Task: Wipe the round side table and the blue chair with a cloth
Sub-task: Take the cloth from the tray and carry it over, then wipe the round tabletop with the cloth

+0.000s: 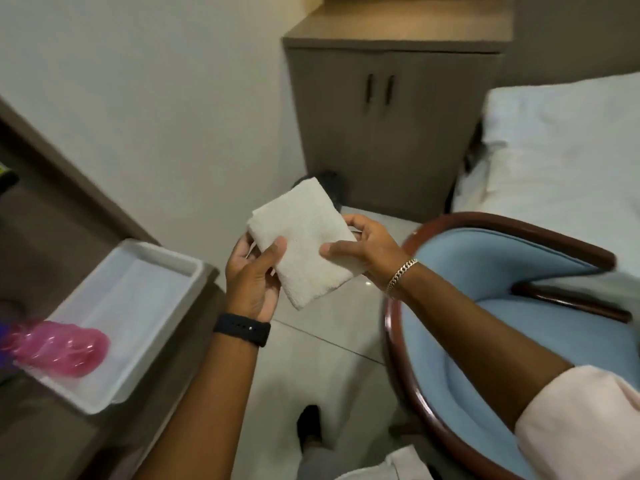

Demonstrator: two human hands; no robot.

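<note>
A folded white cloth (pixel 304 242) is held up in front of me over the tiled floor. My left hand (pixel 252 275) grips its left edge with the thumb on top. My right hand (pixel 369 252) holds its right edge, thumb across the cloth. The blue chair (pixel 485 306), padded in light blue with a dark wooden frame, stands at the right, just beneath my right forearm. No round side table is in view.
A white tray (pixel 114 306) sits on a brown counter at the left, with a pink plastic bottle (pixel 59 348) lying in it. A brown cabinet (pixel 388 126) stands against the far wall. A bed with white sheets (pixel 561 161) is behind the chair.
</note>
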